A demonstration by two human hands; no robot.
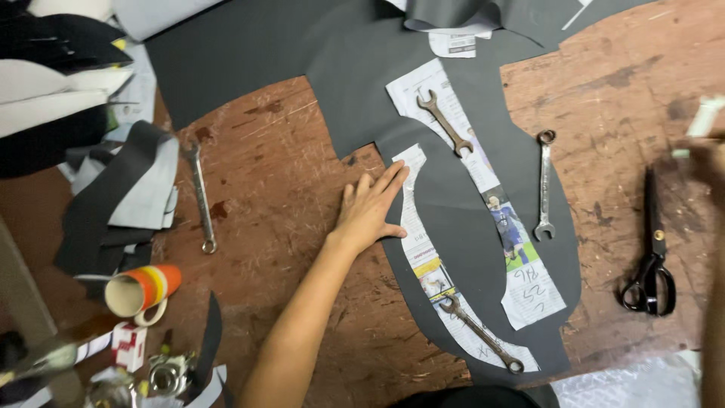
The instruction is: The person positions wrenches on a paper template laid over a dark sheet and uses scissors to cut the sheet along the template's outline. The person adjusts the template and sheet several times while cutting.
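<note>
- I see my left hand [370, 211] lying flat with fingers spread, pressing the edge of the narrow curved newspaper pattern [423, 264] onto the black sheet [461, 227].
- My right hand [706, 162] is blurred at the right edge, up off the tabletop [279, 174], well apart from the pattern; it seems to hold a pale stick-like thing [702, 121], but I cannot tell how its fingers are set.
- I count two newspaper patterns: the narrow one under my hand and a wider one [483, 189] just beside it.
- I count four wrenches: a rusty one [444, 122] on the wider pattern, another rusty one [481, 333] on the narrow pattern, a silver one [544, 185] on the black sheet, and one [201, 198] on bare wood.
- One pair of black scissors [651, 257] lies near my right hand.
- The tabletop is worn, scratched brown wood; fabric scraps [121, 196] and an orange tape roll [143, 289] crowd its left side.
</note>
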